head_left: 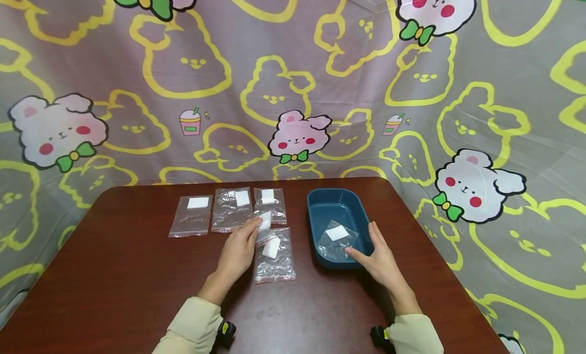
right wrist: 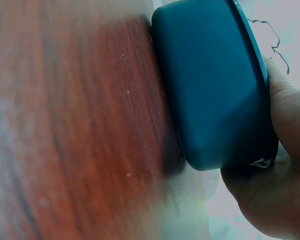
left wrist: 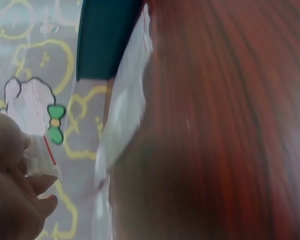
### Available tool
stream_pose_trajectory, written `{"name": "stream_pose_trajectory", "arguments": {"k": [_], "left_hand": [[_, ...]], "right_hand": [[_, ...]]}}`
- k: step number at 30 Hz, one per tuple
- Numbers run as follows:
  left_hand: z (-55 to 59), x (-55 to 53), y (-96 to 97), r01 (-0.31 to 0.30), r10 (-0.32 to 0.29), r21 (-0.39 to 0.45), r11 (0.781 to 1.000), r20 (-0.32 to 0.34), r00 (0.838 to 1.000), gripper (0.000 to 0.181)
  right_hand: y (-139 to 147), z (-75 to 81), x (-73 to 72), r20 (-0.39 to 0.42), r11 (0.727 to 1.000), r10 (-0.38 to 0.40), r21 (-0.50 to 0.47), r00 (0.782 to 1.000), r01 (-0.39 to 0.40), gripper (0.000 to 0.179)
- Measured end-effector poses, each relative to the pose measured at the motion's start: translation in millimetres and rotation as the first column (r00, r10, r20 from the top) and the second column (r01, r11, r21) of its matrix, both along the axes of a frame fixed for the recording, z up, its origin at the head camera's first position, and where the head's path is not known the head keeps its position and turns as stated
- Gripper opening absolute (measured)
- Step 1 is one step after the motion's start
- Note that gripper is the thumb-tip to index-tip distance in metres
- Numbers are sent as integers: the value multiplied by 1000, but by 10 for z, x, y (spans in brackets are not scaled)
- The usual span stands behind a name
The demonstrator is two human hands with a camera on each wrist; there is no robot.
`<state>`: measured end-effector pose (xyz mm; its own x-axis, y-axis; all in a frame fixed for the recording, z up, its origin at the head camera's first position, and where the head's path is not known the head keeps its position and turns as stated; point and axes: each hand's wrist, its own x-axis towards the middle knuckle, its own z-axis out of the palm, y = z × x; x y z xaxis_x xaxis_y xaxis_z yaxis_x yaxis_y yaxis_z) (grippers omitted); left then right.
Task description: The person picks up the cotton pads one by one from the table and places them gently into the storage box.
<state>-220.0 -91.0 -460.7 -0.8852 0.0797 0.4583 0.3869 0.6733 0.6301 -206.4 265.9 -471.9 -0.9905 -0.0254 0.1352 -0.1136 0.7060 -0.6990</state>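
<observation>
My left hand (head_left: 238, 247) pinches a small clear zip bag (head_left: 264, 220) with something white in it; in the left wrist view the red zip line of this bag (left wrist: 49, 150) shows at the fingers. Just below it lies another zip bag (head_left: 276, 262) with a white piece inside. My right hand (head_left: 382, 260) grips the near right corner of a blue tray (head_left: 315, 232), thumb over the rim and fingers along the outside. Inside the tray, beside the thumb, is a zip bag (head_left: 338, 242) holding a white square. The tray's outer wall (right wrist: 210, 85) fills much of the right wrist view.
Three more zip bags with white pieces lie in a row at the back of the dark wooden table (head_left: 137, 272): a left one (head_left: 189, 222), a middle one (head_left: 229, 211) and a right one (head_left: 276, 211). A patterned curtain (head_left: 229, 115) hangs behind.
</observation>
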Motion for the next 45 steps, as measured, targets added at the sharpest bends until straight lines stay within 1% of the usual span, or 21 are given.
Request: {"name": "stream_pose_trajectory", "arguments": {"k": [6, 11, 16, 21, 25, 30, 34, 37, 45], "left_hand": [[83, -45, 315, 45, -44, -36, 998, 24, 999, 31], [160, -57, 597, 107, -107, -76, 991, 3, 994, 31], [254, -77, 863, 170, -172, -95, 981, -13, 985, 31], [330, -97, 1079, 196, -196, -136, 971, 8, 981, 32], [357, -118, 1222, 203, -201, -173, 964, 29, 979, 32], [367, -144, 1361, 219, -216, -219, 951, 37, 976, 32], [378, -162, 1434, 239, -234, -251, 938, 52, 971, 32], [382, -171, 1472, 242, -239, -282, 928, 46, 970, 32], [388, -162, 1505, 247, -246, -302, 921, 42, 968, 32]], "right_hand": [[5, -15, -5, -3, 1000, -3, -3, 1000, 3, 110], [5, -8, 1, 7, 1000, -5, -10, 1000, 5, 110], [7, -11, -7, 17, 1000, -9, -8, 1000, 9, 110], [2, -4, -12, 8, 1000, -8, -12, 1000, 8, 110], [-3, 11, -13, 0, 1000, -3, -13, 1000, 3, 109], [-3, 16, -1, -2, 1000, -2, -23, 1000, 2, 108], [0, 5, 7, -9, 1000, 0, -24, 1000, -1, 108], [-3, 1, 9, -14, 1000, 2, -30, 1000, -2, 108], [-3, 16, -4, -19, 999, 12, -30, 1000, -12, 108]]}}
